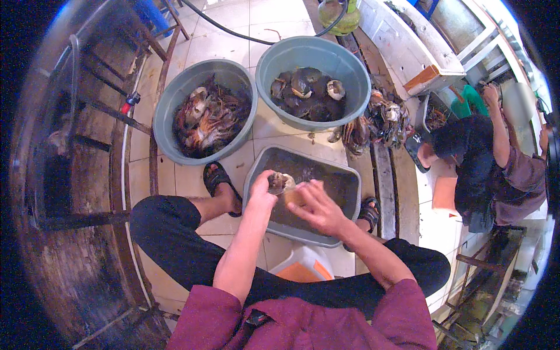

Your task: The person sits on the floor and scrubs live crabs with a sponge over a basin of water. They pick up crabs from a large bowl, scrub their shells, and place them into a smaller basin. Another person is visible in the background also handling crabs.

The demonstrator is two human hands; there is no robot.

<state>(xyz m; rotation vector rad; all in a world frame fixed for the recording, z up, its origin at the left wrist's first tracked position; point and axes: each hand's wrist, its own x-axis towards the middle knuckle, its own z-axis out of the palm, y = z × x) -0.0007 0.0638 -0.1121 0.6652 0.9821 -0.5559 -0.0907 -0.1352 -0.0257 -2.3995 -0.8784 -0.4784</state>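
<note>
Your left hand (262, 189) holds a bit of crab (282, 182) over the gray bin (353, 201) of brown water (333, 189). Your right hand (318, 209) is just beside it, fingers spread but blurry, so I can't tell if they grip anything. Past the bin, the left tub (165, 125) has crab legs (214, 123) and the right tub (309, 52) has dark shells (309, 87)

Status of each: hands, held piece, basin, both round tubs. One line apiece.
Grey basin: open, murky liquid inside
Left hand: closed on shell piece
Right hand: blurred, beside the piece; grip unclear
Shell piece: held over the basin
Left tub: open, heaped with crab parts
Right tub: open, holds dark shells
</note>
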